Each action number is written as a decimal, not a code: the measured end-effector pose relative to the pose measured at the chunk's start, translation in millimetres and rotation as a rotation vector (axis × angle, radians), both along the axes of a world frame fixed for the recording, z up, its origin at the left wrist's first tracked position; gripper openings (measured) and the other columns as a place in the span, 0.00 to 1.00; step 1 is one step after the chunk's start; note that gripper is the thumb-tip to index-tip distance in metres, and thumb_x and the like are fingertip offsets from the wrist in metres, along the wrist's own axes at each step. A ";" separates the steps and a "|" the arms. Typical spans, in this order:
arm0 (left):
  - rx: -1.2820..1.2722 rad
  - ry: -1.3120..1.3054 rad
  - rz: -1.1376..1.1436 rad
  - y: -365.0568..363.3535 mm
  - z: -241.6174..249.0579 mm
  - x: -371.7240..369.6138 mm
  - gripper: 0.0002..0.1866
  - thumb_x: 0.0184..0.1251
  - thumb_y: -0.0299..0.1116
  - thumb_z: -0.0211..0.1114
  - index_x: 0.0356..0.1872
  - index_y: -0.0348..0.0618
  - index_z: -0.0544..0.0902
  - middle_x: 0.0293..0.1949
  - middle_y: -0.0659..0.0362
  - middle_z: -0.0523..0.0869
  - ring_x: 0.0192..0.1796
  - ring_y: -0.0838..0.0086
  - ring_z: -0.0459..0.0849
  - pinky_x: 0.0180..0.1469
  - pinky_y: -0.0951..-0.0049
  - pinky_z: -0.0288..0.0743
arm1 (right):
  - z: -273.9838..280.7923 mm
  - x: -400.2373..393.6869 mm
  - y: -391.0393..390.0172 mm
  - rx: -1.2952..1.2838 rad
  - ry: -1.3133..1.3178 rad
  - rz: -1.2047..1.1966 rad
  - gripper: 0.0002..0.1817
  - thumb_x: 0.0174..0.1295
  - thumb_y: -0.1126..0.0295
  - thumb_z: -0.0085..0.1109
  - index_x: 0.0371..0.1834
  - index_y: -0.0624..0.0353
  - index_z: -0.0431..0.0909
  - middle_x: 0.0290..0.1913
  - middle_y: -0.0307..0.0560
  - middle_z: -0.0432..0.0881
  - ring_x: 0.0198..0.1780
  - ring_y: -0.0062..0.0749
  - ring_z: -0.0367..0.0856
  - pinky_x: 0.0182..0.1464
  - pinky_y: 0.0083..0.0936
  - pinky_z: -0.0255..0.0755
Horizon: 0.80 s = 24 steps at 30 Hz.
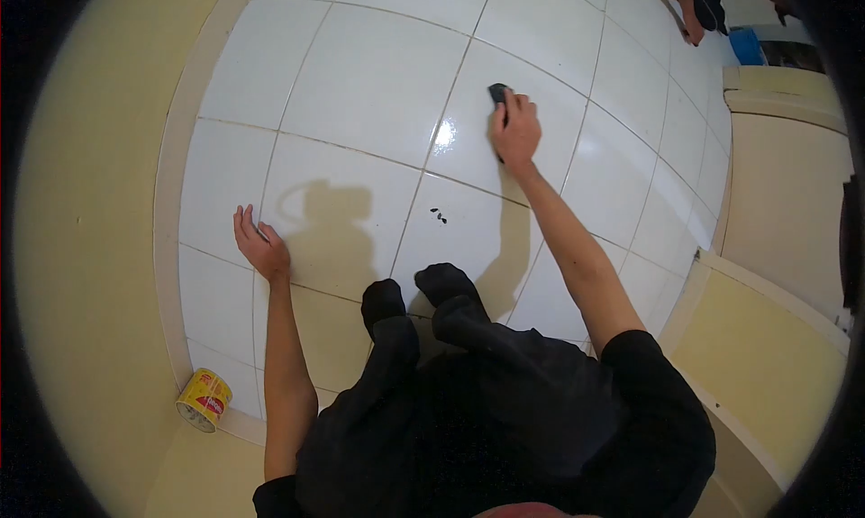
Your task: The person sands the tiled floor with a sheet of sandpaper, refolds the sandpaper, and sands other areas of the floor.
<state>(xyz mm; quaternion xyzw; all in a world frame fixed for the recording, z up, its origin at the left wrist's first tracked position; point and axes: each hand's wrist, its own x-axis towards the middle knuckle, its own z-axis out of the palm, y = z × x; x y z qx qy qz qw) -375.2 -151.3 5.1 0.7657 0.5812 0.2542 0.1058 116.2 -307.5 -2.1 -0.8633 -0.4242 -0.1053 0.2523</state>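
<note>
My right hand (516, 132) reaches far out over the white tiled floor (369, 59), its fingers closed over a small black pad-like object (497, 92). Only the front edge of that object shows past the fingers; the hand covers the rest, and I cannot tell its exact kind. Off to the left, my left hand (261, 242) is at the floor with its fingers apart and nothing in them. Between the hands, several small dark bits (438, 215) lie on a tile in front of my feet.
A yellow tin (205, 399) lies tipped by the wall at lower left. At the upper right, another person's hand (693, 29) is low over the floor near a blue container (745, 46). Cream walls (99, 203) and a raised ledge (766, 338) border the floor.
</note>
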 end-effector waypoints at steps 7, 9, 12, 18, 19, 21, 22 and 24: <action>0.026 0.012 -0.026 2.1 -3.8 -4.9 0.23 0.74 0.24 0.54 0.68 0.37 0.79 0.74 0.44 0.75 0.77 0.46 0.70 0.76 0.49 0.66 | 7.0 -66.1 22.7 0.016 0.052 0.324 0.19 0.65 0.68 0.63 0.58 0.62 0.82 0.49 0.51 0.83 0.48 0.48 0.81 0.44 0.44 0.79; 0.012 -0.005 -0.019 0.7 -2.8 -3.8 0.23 0.74 0.24 0.54 0.68 0.37 0.79 0.74 0.44 0.75 0.77 0.46 0.70 0.76 0.49 0.66 | 9.0 -84.0 22.3 -0.006 0.069 0.404 0.19 0.65 0.67 0.64 0.58 0.62 0.82 0.48 0.48 0.83 0.47 0.46 0.81 0.43 0.42 0.79; -0.007 -0.037 -0.020 -0.1 -1.8 -3.7 0.23 0.75 0.26 0.54 0.69 0.37 0.78 0.75 0.44 0.75 0.77 0.47 0.70 0.78 0.49 0.64 | 13.6 -109.6 16.9 -0.015 0.075 0.526 0.21 0.65 0.67 0.64 0.60 0.62 0.81 0.46 0.46 0.81 0.45 0.43 0.80 0.42 0.40 0.78; 0.017 -0.015 -0.040 0.6 -5.4 -7.3 0.24 0.75 0.26 0.54 0.70 0.38 0.77 0.74 0.44 0.75 0.78 0.46 0.69 0.78 0.49 0.63 | 12.5 -147.2 -1.0 -0.009 0.125 0.672 0.21 0.64 0.67 0.66 0.59 0.61 0.83 0.45 0.43 0.79 0.42 0.40 0.79 0.39 0.37 0.77; 0.019 -0.018 -0.044 1.2 -5.3 -6.6 0.24 0.75 0.26 0.54 0.70 0.38 0.77 0.74 0.44 0.75 0.78 0.46 0.69 0.78 0.48 0.63 | 12.7 -147.8 -2.1 0.022 0.170 0.674 0.20 0.64 0.69 0.67 0.59 0.60 0.83 0.45 0.44 0.81 0.42 0.40 0.81 0.39 0.37 0.78; 0.024 -0.014 -0.044 0.4 -4.3 -6.5 0.24 0.75 0.26 0.54 0.70 0.37 0.77 0.74 0.44 0.75 0.77 0.46 0.69 0.78 0.48 0.63 | 17.0 -146.1 -8.9 0.099 0.239 0.629 0.20 0.64 0.70 0.68 0.60 0.60 0.84 0.46 0.46 0.83 0.43 0.41 0.83 0.41 0.37 0.80; 0.025 -0.011 -0.044 -0.2 -3.3 -5.9 0.24 0.75 0.26 0.54 0.70 0.37 0.77 0.74 0.43 0.75 0.77 0.45 0.69 0.78 0.48 0.63 | 20.9 -144.4 -14.6 0.137 0.275 0.606 0.21 0.64 0.71 0.68 0.61 0.59 0.84 0.47 0.46 0.84 0.43 0.42 0.84 0.41 0.38 0.81; 0.025 -0.013 -0.048 -0.9 -2.2 -4.9 0.24 0.75 0.26 0.54 0.70 0.37 0.77 0.74 0.43 0.75 0.77 0.45 0.70 0.78 0.48 0.63 | 29.6 -140.5 -40.3 0.105 0.376 0.471 0.21 0.66 0.71 0.67 0.63 0.58 0.84 0.49 0.48 0.85 0.44 0.43 0.86 0.43 0.37 0.82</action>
